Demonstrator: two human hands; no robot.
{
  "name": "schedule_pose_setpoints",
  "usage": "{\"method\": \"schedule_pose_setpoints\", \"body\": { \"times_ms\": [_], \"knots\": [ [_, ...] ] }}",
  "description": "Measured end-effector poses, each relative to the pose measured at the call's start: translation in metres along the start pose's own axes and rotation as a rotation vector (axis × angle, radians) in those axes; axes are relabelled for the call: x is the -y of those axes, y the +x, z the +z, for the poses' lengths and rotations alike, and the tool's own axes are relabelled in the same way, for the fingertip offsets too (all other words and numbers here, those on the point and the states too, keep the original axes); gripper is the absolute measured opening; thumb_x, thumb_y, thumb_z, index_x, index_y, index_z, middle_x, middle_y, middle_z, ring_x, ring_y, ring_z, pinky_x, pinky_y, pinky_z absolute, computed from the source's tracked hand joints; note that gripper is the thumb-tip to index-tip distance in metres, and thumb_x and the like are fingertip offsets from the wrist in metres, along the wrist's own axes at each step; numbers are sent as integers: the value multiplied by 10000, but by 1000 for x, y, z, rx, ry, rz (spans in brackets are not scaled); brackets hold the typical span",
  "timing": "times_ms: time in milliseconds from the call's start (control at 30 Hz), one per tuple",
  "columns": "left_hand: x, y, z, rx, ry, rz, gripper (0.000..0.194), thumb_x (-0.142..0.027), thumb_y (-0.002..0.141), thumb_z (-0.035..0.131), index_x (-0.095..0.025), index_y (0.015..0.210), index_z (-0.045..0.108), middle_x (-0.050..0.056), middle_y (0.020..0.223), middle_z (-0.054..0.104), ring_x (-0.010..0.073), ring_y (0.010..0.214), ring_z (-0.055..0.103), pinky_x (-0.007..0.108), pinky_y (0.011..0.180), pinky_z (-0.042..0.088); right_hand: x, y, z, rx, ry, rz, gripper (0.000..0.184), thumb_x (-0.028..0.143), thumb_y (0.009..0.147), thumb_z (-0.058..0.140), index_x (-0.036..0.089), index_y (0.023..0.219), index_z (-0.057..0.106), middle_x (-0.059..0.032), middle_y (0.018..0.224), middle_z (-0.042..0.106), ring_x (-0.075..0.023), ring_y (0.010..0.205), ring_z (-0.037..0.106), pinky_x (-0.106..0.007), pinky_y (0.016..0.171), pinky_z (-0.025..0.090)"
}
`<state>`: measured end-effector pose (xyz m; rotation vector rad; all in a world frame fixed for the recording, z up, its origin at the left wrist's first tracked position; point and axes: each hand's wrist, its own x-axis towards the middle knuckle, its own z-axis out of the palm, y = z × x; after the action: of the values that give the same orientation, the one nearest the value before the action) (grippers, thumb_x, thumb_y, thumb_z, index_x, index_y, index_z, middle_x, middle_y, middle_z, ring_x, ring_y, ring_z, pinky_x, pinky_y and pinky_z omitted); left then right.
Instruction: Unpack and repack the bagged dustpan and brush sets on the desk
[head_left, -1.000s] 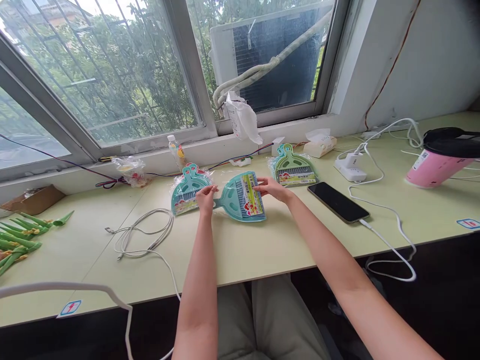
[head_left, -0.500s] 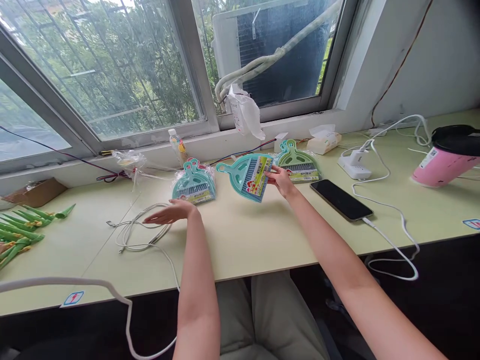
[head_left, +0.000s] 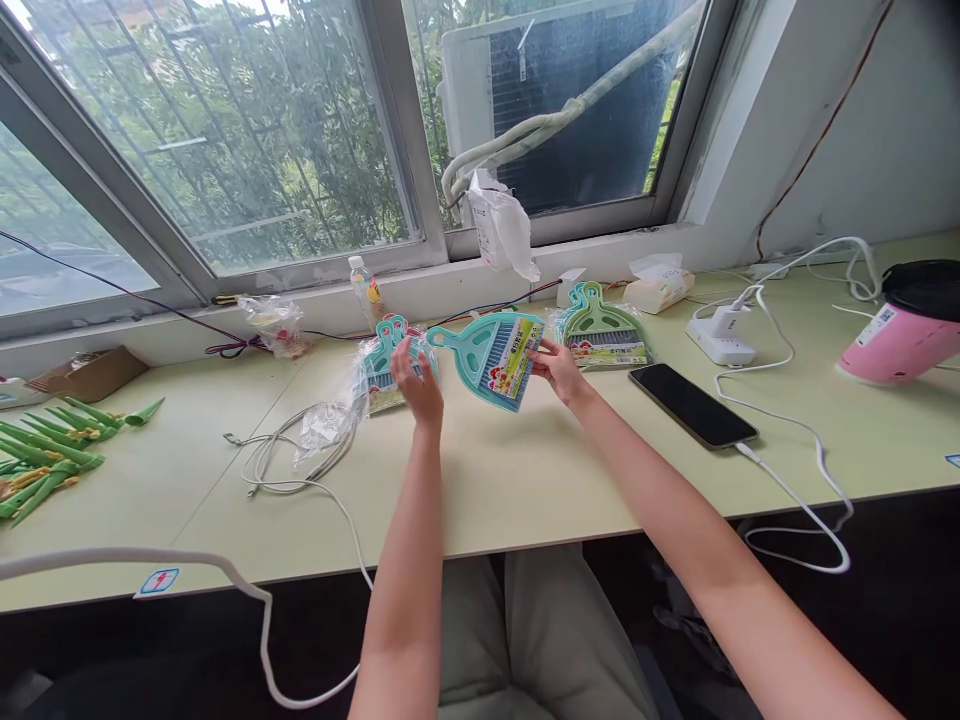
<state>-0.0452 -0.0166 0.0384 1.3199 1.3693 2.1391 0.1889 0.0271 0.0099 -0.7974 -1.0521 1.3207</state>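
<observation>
My left hand (head_left: 418, 382): raised with fingers parted and nothing in the grasp; it is in front of the wrapped teal packs (head_left: 381, 362), and I cannot tell whether it touches them.
My right hand (head_left: 556, 370): closed around the label-side edge of the teal dustpan set (head_left: 471, 358).
Dustpan set held: tilted above the desk (head_left: 517, 490), its handle (head_left: 439, 338) pointing left toward my other hand, its brush (head_left: 501, 348) and printed label (head_left: 517, 358) facing me.
Packs on the desk: the teal ones to the left, with some red showing behind; a green-topped stack (head_left: 600, 325) to the right, near my right hand.
Clear wrapper (head_left: 322, 428): crumpled over the coiled cable (head_left: 262, 460), beside the teal packs.
Right side: a black phone (head_left: 694, 405) plugged into a white cord (head_left: 795, 505), a white power strip (head_left: 718, 342) and a pink cup (head_left: 900, 340) with a black lid.
By the window: a small bottle (head_left: 365, 290) and a tissue pack (head_left: 658, 285).
Far left: green pods (head_left: 52, 450) near a cardboard box (head_left: 94, 375).
</observation>
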Motion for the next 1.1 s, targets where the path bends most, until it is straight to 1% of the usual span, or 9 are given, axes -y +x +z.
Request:
{"method": "schedule_pose_setpoints", "body": {
  "times_ms": [67, 167, 233, 400, 533, 667, 833, 1000, 1100],
  "knots": [
    [3, -12, 18, 178, -176, -118, 414, -415, 902, 703, -219, 1265, 663, 152, 1445, 548, 317, 1422, 469, 426, 1139, 424, -3, 0, 1, -2, 32, -1, 301, 264, 722, 824, 214, 991, 697, -55, 985, 789, -251, 939, 756, -456, 925, 618],
    [8, -23, 30, 138, -268, -173, 603, -411, 828, 797, -253, 1369, 585, 140, 1565, 414, 306, 1438, 444, 385, 1121, 428, -7, 1, 0, 4, 51, 8, 311, 238, 700, 828, 210, 981, 700, -54, 986, 790, -244, 931, 754, -439, 924, 616],
    [13, -22, 29, 86, -202, -172, 616, -457, 864, 749, -252, 1407, 540, 145, 1559, 414, 289, 1446, 428, 383, 1126, 416, -8, 1, -1, 8, 43, 15, 320, 248, 693, 833, 209, 983, 702, -51, 978, 789, -240, 927, 752, -429, 922, 614],
    [32, -14, 29, 310, 70, -317, 399, -510, 968, 564, -173, 1167, 641, 149, 1252, 660, 302, 1238, 597, 408, 1060, 447, -9, 0, 1, 64, -1, 47, 352, 295, 687, 843, 211, 999, 704, -52, 949, 785, -237, 918, 748, -432, 936, 600],
    [39, -11, 33, 239, 117, -262, 326, -447, 1007, 483, -184, 1147, 616, 134, 1200, 670, 263, 1209, 597, 353, 1025, 433, -8, 4, 0, 67, -123, 94, 276, 289, 704, 822, 199, 938, 708, -53, 909, 779, -220, 875, 736, -431, 931, 588],
    [34, -4, 24, 124, 156, -231, 396, -528, 1015, 449, -189, 1162, 592, 72, 895, 635, 222, 933, 634, 316, 823, 451, -5, 6, -6, -31, -554, 59, 137, 268, 841, 670, 175, 930, 716, -89, 936, 777, -233, 901, 712, -396, 889, 571],
    [25, 4, 11, 53, 200, -183, 434, -564, 1032, 374, -192, 1011, 596, -9, 679, 462, 160, 649, 486, 294, 649, 365, -3, -3, -6, -43, -1378, -43, 306, 199, 957, 498, 147, 1189, 691, -180, 1176, 717, -286, 1110, 661, -364, 981, 486],
    [16, -1, 13, 138, 262, -129, 433, -562, 1023, 394, -193, 1016, 620, -40, 594, 406, 144, 539, 392, 286, 566, 293, -4, -14, 8, -144, -1568, -205, 761, 285, 946, 587, 86, 1596, 243, -276, 1530, 416, -348, 1345, 504, -444, 1064, 444],
    [10, -9, 19, 175, 285, -92, 463, -564, 1024, 385, -181, 1055, 644, -41, 568, 418, 146, 516, 397, 283, 552, 286, -1, -22, 21, -187, -1523, -432, 588, 303, 1003, 486, 135, 1550, 351, -229, 1507, 451, -330, 1366, 469, -450, 1078, 422]
  ]
}}
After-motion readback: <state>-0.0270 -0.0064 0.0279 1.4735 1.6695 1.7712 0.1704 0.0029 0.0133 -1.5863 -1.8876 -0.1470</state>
